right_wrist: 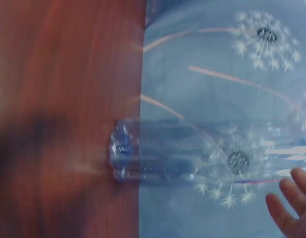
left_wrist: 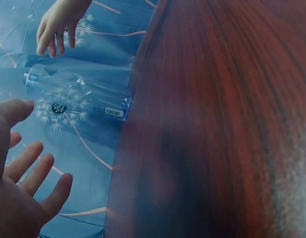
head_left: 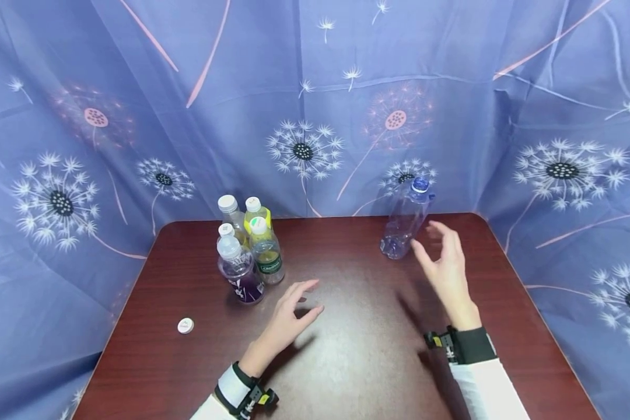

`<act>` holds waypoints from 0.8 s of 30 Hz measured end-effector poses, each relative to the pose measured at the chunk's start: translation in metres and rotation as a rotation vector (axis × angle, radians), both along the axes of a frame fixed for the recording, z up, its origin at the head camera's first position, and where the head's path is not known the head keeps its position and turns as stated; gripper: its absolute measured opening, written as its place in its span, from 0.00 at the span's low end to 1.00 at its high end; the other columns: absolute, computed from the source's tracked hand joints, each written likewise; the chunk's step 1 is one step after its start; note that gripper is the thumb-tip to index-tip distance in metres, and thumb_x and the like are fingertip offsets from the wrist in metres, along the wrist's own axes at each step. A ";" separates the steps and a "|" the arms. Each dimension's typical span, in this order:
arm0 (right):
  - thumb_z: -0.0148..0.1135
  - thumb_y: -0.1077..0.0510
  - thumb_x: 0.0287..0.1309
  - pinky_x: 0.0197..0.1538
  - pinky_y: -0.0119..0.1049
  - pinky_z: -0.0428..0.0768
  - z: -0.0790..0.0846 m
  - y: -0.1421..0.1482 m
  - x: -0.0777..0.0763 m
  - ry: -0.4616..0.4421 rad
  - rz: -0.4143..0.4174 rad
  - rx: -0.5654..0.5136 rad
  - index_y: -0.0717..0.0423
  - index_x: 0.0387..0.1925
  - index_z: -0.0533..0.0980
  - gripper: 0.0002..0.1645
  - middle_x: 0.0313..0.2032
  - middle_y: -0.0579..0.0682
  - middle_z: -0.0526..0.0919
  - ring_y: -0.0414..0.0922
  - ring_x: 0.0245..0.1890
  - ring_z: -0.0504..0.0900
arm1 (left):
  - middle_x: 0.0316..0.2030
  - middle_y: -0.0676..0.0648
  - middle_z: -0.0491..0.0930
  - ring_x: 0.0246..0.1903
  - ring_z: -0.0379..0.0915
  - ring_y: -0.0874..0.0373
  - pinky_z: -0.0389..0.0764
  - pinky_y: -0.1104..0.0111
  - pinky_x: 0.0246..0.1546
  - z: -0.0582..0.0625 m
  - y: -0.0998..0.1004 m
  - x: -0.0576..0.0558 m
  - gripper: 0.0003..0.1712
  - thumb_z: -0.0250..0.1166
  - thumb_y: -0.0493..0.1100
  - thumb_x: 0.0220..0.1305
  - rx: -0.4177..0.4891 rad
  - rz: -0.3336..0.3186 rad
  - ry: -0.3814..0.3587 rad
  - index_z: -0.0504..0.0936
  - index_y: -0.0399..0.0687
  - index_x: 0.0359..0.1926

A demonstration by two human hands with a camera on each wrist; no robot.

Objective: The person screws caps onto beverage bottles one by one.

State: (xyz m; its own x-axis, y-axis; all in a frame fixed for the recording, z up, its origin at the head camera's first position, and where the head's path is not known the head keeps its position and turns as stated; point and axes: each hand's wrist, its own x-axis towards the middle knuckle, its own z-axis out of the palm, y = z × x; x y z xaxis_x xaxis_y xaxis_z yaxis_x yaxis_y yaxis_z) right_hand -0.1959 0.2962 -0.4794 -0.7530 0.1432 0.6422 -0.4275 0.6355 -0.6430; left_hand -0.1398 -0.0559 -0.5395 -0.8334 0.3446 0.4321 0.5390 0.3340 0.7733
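Observation:
A tall, see-through bluish plastic bottle (head_left: 404,224) stands upright at the back right of the table, with a blue neck. My right hand (head_left: 446,262) hovers just right of it, fingers and thumb spread, holding nothing. In the right wrist view the fingertips (right_wrist: 277,210) appear close beside the upper part of the bottle (right_wrist: 163,153). Over the middle of the table, my left hand (head_left: 289,318) is empty, its fingers loosely bent and parted. Nearest to it are a bottle with a purple label (head_left: 247,286) and a clear bottle with a green label (head_left: 269,263).
Behind those two stand a yellow-labelled bottle (head_left: 262,213) and another white-capped bottle (head_left: 228,204), all bunched together at the back left. A loose white cap (head_left: 185,325) lies on the brown table (head_left: 152,373). A blue dandelion-print curtain (head_left: 252,116) hangs along the table's back edge.

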 end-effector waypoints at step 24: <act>0.76 0.49 0.61 0.70 0.59 0.67 -0.017 0.018 -0.076 -0.469 0.121 -0.160 0.65 0.72 0.55 0.52 0.65 0.68 0.69 0.60 0.67 0.70 | 0.51 0.38 0.85 0.51 0.82 0.46 0.86 0.47 0.46 -0.003 -0.009 0.005 0.36 0.73 0.33 0.64 0.100 0.069 -0.045 0.72 0.44 0.71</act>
